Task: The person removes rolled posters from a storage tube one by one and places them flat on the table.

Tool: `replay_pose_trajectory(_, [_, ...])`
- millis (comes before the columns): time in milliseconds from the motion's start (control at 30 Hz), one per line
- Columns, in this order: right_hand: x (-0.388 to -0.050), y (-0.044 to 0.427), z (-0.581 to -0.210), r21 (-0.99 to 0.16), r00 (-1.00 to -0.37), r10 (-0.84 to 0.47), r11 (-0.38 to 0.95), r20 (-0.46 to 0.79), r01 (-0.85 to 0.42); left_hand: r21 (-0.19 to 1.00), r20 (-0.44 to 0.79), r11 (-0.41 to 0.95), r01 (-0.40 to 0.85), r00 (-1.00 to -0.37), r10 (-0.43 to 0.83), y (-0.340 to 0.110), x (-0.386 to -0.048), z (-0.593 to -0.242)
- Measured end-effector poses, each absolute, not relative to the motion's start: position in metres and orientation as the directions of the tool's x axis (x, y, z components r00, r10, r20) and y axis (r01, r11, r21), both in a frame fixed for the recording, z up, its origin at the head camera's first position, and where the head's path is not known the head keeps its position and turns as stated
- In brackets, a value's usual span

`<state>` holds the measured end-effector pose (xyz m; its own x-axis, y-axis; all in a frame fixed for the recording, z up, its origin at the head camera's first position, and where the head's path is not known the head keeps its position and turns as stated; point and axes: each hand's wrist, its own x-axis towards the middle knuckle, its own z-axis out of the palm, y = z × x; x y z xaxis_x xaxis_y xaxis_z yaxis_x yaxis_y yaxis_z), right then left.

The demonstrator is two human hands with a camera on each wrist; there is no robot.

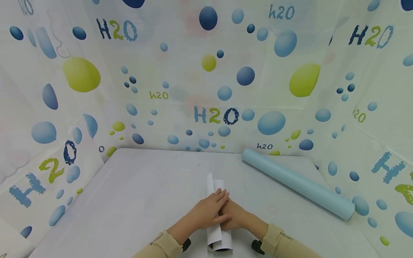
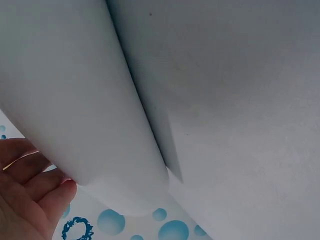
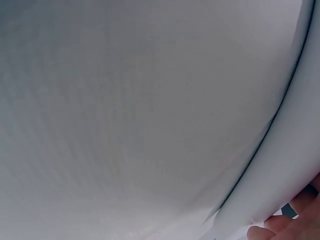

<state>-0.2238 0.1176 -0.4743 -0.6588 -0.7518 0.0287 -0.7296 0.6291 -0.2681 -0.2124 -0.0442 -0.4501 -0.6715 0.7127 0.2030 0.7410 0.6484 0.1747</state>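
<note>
A white paper roll lies upright in the head view, pointing away from me, with a loose overlapping edge and an open end near me. My left hand lies across the roll, its thumb and fingers reaching over to the right side. Against that same roll, my right hand holds from the right, partly covered by the left fingers. In the left wrist view, fingertips touch the curved paper. The right wrist view shows fingers at the roll's edge.
A long light blue roll lies slanted on the right side of the white table. Behind and beside the table hangs a white curtain printed with blue and green bubbles and H2O lettering.
</note>
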Motion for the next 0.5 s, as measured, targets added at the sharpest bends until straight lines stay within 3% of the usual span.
replay_pose_trajectory(167, [-0.225,0.116,-0.475,-0.318,-0.680,-0.733,0.648,-0.015,-0.692,0.179,0.133,0.700,0.691,-0.722,0.679,-0.047,-0.211,-0.452])
replay_pose_trajectory(300, [-0.226,0.115,-0.473,-0.261,-0.669,-0.743,0.646,-0.001,-0.718,0.167,0.079,0.764,0.624,-0.781,0.620,-0.054,-0.210,-0.448])
replay_pose_trajectory(500, [-0.226,0.111,-0.474,-0.199,-0.710,-0.704,0.700,-0.030,-0.686,0.099,0.037,0.835,0.542,-0.840,0.541,-0.067,-0.207,-0.447])
